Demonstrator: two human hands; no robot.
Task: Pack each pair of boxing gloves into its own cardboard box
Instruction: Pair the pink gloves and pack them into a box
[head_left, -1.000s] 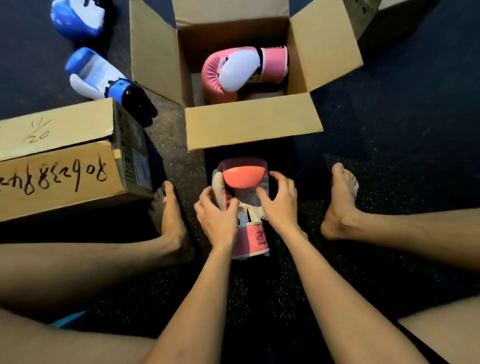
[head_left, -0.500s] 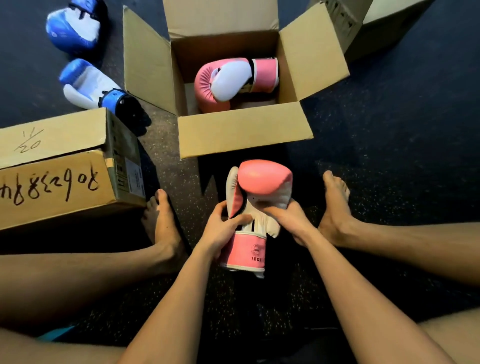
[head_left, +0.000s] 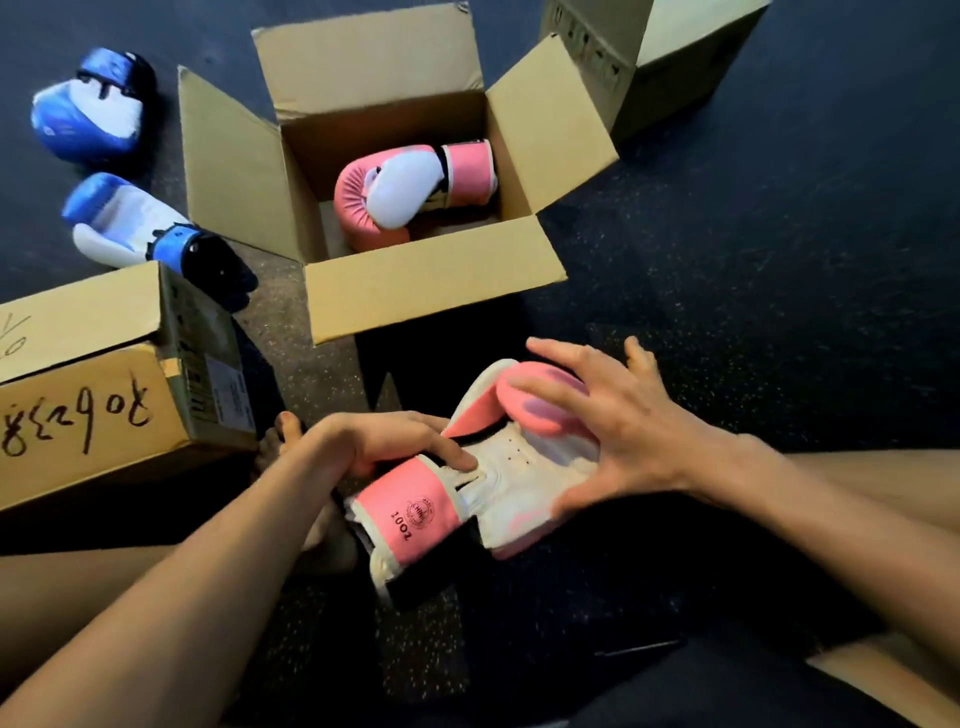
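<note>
Right, held pink glove (head_left: 519, 467) is low centre and looks lifted off the floor (head_left: 779, 260), just short of the open box (head_left: 374, 119), which sits at 12 o'clock from it. Left hand (head_left: 384, 441) grips the cuff (head_left: 415, 514) end, fingers curled over the top where the cuff meets the white palm. Its thumb is hidden, so cannot tell where it sits. Right hand (head_left: 634, 436) lies on the padded end, fingers spread wide and mostly straight across the pink, thumb down along the white side. That's more a cradle than a clamp. Packed pink glove (head_left: 400, 192) lies on its side inside the open box, toward the 1 o'clock part, with bare box bottom at its 9 o'clock. Step in hand, as I judge it: getting the second glove of the pair in. Risks: near flap (head_left: 431, 291) leans out toward the person, right in the path, so a low carry could catch it and fold it in or shove the box away. The right hand's loose spread hold could let the bulky padded end slip and swing down from the cuff. Dropped on top of the packed pink glove rather than beside it, the glove may sit proud and stop the flaps closing. Blue gloves (head_left: 130, 223) lie on the floor at 10 o'clock, unpacked. Marked box (head_left: 93, 374) at 9 o'clock looks closed. Far box (head_left: 675, 57) is at 1 o'clock, contents not visible.
</note>
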